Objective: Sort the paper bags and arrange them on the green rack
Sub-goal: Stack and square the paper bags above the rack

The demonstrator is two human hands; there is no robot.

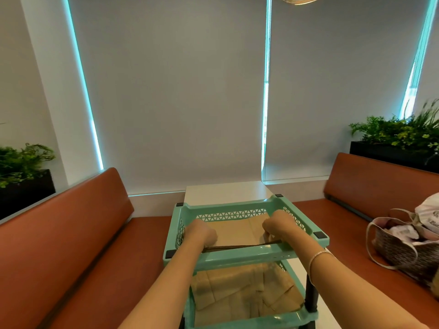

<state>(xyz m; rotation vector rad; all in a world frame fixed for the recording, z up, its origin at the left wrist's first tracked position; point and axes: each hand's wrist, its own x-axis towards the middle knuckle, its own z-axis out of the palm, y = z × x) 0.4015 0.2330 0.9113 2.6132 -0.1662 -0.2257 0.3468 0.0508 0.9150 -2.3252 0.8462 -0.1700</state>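
Observation:
A green rack (240, 256) with two visible tiers stands on a white table just below me. In its top tray lies a flat stack of brown paper bags (237, 230). My left hand (203, 233) grips the stack's left side with curled fingers. My right hand (276, 225) grips its right side the same way, a bracelet on that wrist. The stack's dark near edge shows between both hands above the tray's front rim. More flat paper bags (240, 293) fill the lower tier, overlapping each other.
The white table (225, 191) reaches to the window blinds. Orange bench seats (71, 233) flank it on both sides. A woven bag (408, 245) with white items sits on the right bench. Black planters with green plants (399, 134) stand behind both benches.

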